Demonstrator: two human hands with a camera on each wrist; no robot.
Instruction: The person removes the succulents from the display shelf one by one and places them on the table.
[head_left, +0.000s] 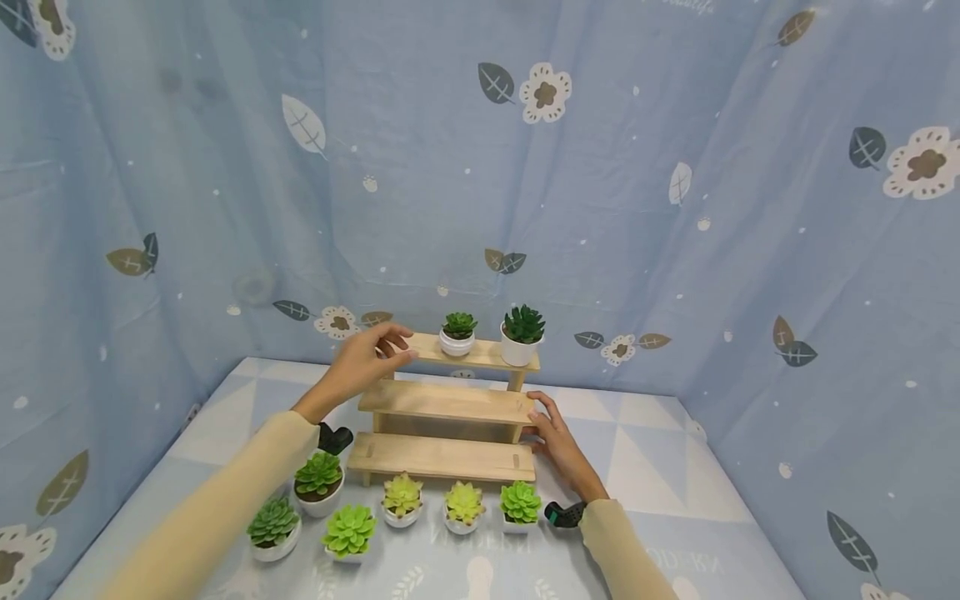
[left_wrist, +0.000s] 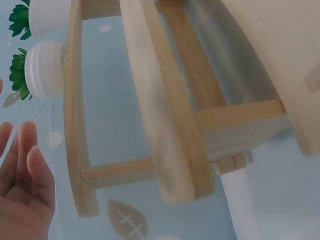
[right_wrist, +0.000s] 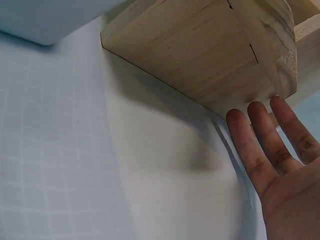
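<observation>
A three-tier wooden stand (head_left: pixel 442 454) occupies the middle of the table. On its top tier sit a small succulent in a rounded white pot (head_left: pixel 457 343) and a taller dark green one in a white pot (head_left: pixel 519 353). My left hand (head_left: pixel 360 358) hovers by the left end of that tier, fingers loosely bent; the left wrist view shows a gap between hand (left_wrist: pixel 22 190) and wood, and nothing held. At the stand's right end is my right hand (head_left: pixel 558 442). Its fingers (right_wrist: pixel 270 140) are extended, tips at a tier's end; whether they all touch is unclear.
Several potted succulents stand before the stand, among them a bright green one (head_left: pixel 349 532), a yellowish one (head_left: pixel 463 505) and a green one at right (head_left: pixel 520 505). A patterned blue curtain (head_left: pixel 420 208) hangs behind and beside the table (head_left: pixel 645 475).
</observation>
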